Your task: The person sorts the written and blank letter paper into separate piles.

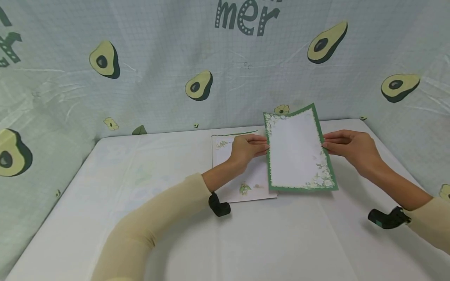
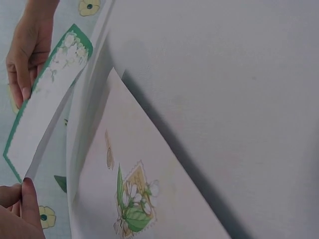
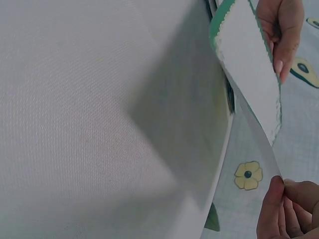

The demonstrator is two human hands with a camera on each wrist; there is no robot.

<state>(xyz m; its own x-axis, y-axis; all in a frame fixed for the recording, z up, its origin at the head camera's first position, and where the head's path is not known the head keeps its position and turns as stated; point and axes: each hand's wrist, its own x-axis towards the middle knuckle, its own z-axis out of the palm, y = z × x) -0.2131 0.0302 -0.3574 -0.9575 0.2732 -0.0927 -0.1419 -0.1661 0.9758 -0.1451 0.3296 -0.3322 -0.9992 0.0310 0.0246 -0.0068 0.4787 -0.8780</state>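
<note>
A green-bordered sheet (image 1: 295, 152) is held up between left hand (image 1: 247, 150) and right hand (image 1: 355, 150).
Its opposite side edges are pinched between thumbs and fingers, closed to the paper's thickness; below the left fingers, floral paper (image 1: 258, 177) is laid on the white tabletop (image 1: 274, 242).

1. "mer" (image 1: 247, 17), dotted green letters on backdrop cloth (image 1: 158, 31), well above left fingers (image 1: 258, 142); line (image 1: 274, 0) over it cut off, unreadable.
2. "r" (image 1: 9, 48), same cloth, far left of and above left fingers.
3. Tiny "cc"-like mark (image 1: 247, 65), same cloth, above left fingers; too small to confirm.
</note>
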